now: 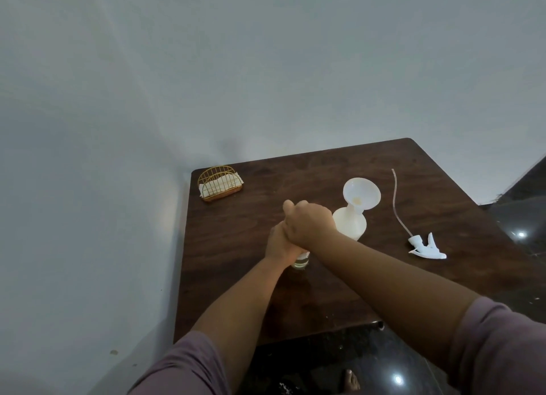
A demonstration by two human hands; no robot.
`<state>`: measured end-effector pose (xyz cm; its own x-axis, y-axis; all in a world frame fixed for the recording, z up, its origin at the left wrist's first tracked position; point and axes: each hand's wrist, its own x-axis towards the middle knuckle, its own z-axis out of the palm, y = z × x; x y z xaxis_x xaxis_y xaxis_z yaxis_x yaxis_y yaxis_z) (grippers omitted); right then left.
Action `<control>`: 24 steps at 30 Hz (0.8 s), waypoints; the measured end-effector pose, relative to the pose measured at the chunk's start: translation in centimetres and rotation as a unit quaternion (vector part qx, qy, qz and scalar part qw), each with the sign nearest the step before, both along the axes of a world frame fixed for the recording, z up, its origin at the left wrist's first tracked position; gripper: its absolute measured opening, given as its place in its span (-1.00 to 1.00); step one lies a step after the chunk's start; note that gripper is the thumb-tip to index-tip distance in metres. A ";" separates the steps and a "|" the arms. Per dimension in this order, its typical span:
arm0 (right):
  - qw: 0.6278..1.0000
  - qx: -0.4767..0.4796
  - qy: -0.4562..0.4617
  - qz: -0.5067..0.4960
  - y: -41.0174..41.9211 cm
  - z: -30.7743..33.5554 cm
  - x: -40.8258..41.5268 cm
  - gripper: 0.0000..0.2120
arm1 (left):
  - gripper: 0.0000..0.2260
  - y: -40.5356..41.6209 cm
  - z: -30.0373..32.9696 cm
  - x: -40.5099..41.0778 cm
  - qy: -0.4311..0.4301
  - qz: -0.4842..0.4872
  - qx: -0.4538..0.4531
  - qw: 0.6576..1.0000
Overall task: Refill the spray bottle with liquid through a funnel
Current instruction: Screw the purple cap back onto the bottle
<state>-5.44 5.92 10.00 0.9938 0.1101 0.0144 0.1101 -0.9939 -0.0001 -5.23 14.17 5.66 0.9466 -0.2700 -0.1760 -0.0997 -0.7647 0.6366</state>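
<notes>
Gripping a clear bottle (301, 260) upright on the table (443, 187), the left hand (279, 244) wraps its body while the right hand (308, 223) clasps its top, with the funnel-topped spray bottle (351, 217) just beside, rightward.

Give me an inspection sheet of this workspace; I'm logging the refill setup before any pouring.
Surface: dark wooden table, set against a pale wall.
Job's things: white bottle upright with funnel in its neck; spray head lying apart to the right, its tube trailing toward the wall; clear container, mostly hidden by hands.
Clutter: gold wire napkin holder at the far left corner.
Grippers: left hand grips the clear container; right hand wrapped over its top.
Cables: nothing seen.
Surroundings: dark glossy floor with light reflections.
</notes>
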 end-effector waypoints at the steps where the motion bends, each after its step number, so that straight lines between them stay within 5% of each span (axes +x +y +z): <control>1: 1.000 0.013 -0.002 0.001 -0.1 -0.1 -0.1 -0.82 | -0.86 0.0 0.2 0.0 0.002 -0.006 0.003 1.000; 7: 0.997 0.070 -0.009 0.023 -1.2 0.0 -0.3 -0.56 | -0.76 -0.5 1.9 -0.3 0.031 -0.041 0.020 0.998; 10: 0.993 0.088 -0.069 0.045 -1.5 -0.9 -0.6 -0.63 | -0.72 -0.7 1.3 -0.8 0.061 -0.009 -0.023 0.998; 13: 0.964 0.258 -0.060 0.034 -2.0 -2.1 -0.5 -0.58 | -0.51 -0.4 -0.7 -0.8 0.104 0.085 -0.125 0.983; 16: 0.911 0.408 -0.058 0.028 -2.9 -2.9 -0.7 -0.40 | -0.48 -0.6 -1.9 -0.3 0.139 0.090 -0.131 0.977; 21: 0.893 0.445 0.057 0.038 -4.7 -3.6 0.3 -0.18 | -0.12 -0.6 -5.5 0.8 0.186 0.150 -0.138 0.961; 24: 0.900 0.419 0.106 0.055 -5.0 -3.7 1.3 -0.19 | -0.20 -0.8 -5.2 0.4 0.181 0.178 -0.154 0.955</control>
<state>-4.10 0.87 6.33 0.9676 0.2473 -0.0509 0.1173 -0.6188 -0.7767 -4.88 13.41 0.47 0.8801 -0.0348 -0.4735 0.4007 -0.4807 0.7800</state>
